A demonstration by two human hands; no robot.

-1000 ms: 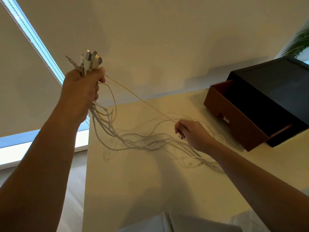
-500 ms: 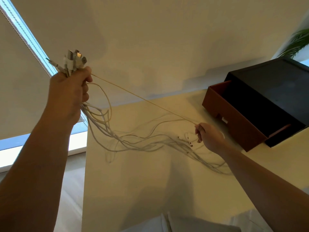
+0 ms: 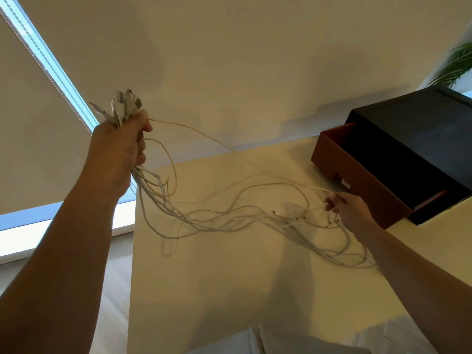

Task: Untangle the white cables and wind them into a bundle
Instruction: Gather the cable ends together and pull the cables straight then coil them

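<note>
My left hand (image 3: 118, 154) is raised above the table's left edge, gripping several white cables in a fist. Their plug ends (image 3: 124, 106) stick up out of the top of the fist. The white cables (image 3: 229, 218) hang from that hand and trail in loose strands across the cream table (image 3: 204, 290) toward the right. My right hand (image 3: 347, 208) hovers low over the table near the brown box, pinching one cable's far end. That single strand (image 3: 194, 131) sags between the two hands. Small connectors (image 3: 293, 213) lie just left of the right hand.
A brown open box (image 3: 357, 182) with a black lid or box (image 3: 421, 139) over it stands at the table's back right. A wall lies behind, a window with a blind at the left, and a plant (image 3: 457, 65) at the top right. White clothing shows at the bottom edge.
My right hand slid further right along the strand, reaching close to the brown box. The strand, taut before, now sags. My left hand kept its grip and shifted slightly.
</note>
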